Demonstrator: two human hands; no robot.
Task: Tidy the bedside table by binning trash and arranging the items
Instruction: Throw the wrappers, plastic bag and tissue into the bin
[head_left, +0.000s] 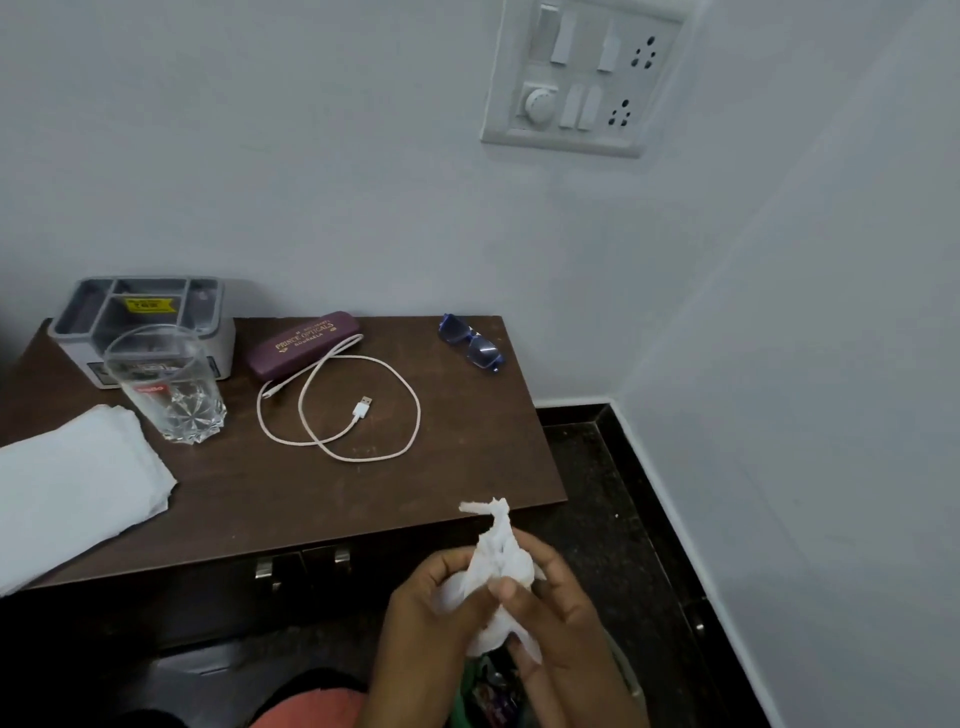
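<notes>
White crumpled tissue (497, 566), lower centre of frame, just off the front edge of the bedside table (291, 499). Pinched from both sides: left hand (431, 618) curled round its lower part, right hand (566, 618) clamping thumb and fingers on the other flank. Likely trouble: loose tail at top tearing off, or tissue missing what looks like a half-hidden bin (485, 696) below and landing on dark floor (597, 493) if released early.
</notes>
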